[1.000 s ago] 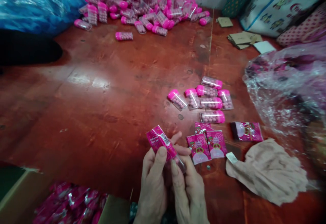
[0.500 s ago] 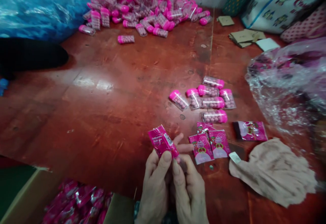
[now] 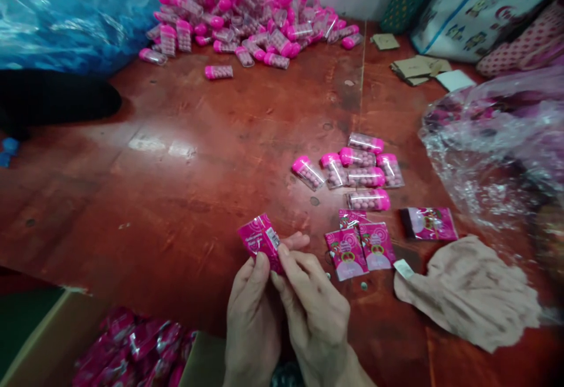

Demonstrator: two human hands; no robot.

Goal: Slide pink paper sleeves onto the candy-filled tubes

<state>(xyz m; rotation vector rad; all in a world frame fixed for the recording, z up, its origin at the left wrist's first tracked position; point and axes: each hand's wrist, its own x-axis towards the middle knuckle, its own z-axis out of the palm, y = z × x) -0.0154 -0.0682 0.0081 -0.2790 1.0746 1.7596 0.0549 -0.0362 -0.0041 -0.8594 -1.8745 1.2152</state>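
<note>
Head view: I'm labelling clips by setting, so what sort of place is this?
Probably a small home packing spot on a red floor: a heap of pink-capped candy tubes, a box of pink packets, both hands holding one.

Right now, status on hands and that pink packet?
Left hand and right hand both pinching pink packet, held above the red floor. Flat packets lie beside it, apart. Nothing blocking.

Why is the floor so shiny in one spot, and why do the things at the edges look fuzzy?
In the head view, light bounces off the glossy red floor as a pale glare patch; the clear plastic bag also glints; the box of pink packets and the cloth near the edges look soft and blurred, while the pink packet held by both hands looks sharper.
</note>
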